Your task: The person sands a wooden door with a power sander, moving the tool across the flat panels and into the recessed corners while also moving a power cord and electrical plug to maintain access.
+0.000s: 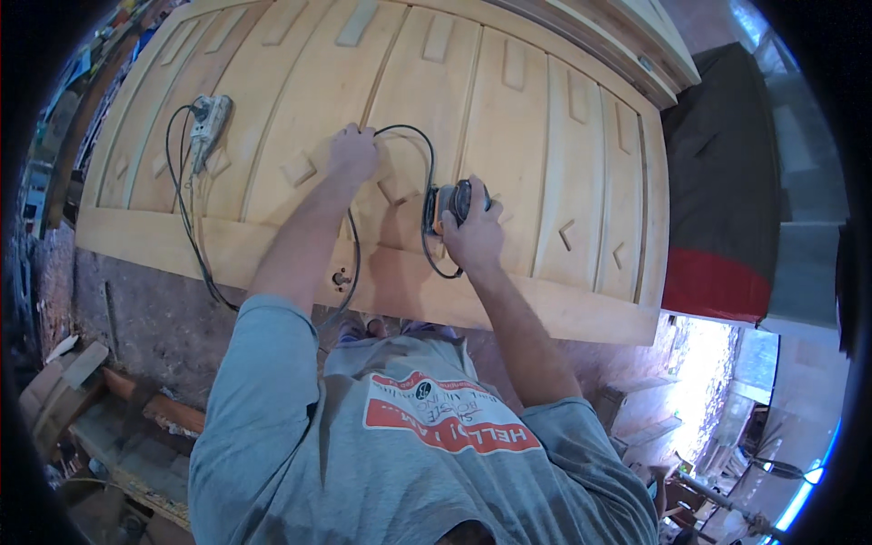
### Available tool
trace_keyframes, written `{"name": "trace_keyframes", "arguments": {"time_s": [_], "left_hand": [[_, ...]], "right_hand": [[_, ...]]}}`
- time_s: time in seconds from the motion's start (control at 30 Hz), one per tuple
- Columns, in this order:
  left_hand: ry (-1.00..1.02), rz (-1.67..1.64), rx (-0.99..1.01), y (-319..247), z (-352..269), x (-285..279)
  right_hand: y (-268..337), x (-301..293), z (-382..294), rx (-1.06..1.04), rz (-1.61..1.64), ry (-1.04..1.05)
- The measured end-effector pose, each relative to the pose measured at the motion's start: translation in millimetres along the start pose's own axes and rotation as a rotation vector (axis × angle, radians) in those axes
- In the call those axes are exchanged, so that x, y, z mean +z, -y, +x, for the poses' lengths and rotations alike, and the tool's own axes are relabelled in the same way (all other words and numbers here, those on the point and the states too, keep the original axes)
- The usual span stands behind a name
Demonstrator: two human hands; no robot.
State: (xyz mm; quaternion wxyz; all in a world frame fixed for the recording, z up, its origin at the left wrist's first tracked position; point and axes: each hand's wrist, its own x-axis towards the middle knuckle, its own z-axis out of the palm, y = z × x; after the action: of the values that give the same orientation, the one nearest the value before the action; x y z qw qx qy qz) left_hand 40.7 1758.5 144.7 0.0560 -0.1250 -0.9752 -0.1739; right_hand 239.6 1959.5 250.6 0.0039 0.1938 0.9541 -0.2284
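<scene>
A pale wooden door [422, 88] with vertical panels and raised rectangular and diamond-shaped blocks lies flat before me. My right hand [473, 235] grips a small electric sander [446, 204], black and orange, which rests on the door right of the middle. A black power cord [432, 153] loops from the sander to my left hand [354, 157]. The fingers of that hand are curled around the cord, just above the door's surface. From there the cord runs under my left forearm and over the door's near edge. A hole with metal in it [342, 278] sits in the near rail.
On the door's left part lies a white power strip [210, 126] with a black plug in it. Wooden frames [633, 48] are stacked beyond the far right corner. A dark and red cover [722, 184] drapes something at the right. Wood offcuts [75, 375] lie behind left.
</scene>
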Motion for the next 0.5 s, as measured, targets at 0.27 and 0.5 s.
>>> {"name": "trace_keyframes", "arguments": {"time_s": [0.27, 0.5], "left_hand": [[-0.030, -0.252, -0.170, 29, -1, -37], [-0.173, -0.829, -0.040, 35, -89, -228]], "right_hand": [[0, -3, -16, -0.030, 0.049, 0.026], [-8, -16, -6, 0.006, 0.080, 0.063]]}}
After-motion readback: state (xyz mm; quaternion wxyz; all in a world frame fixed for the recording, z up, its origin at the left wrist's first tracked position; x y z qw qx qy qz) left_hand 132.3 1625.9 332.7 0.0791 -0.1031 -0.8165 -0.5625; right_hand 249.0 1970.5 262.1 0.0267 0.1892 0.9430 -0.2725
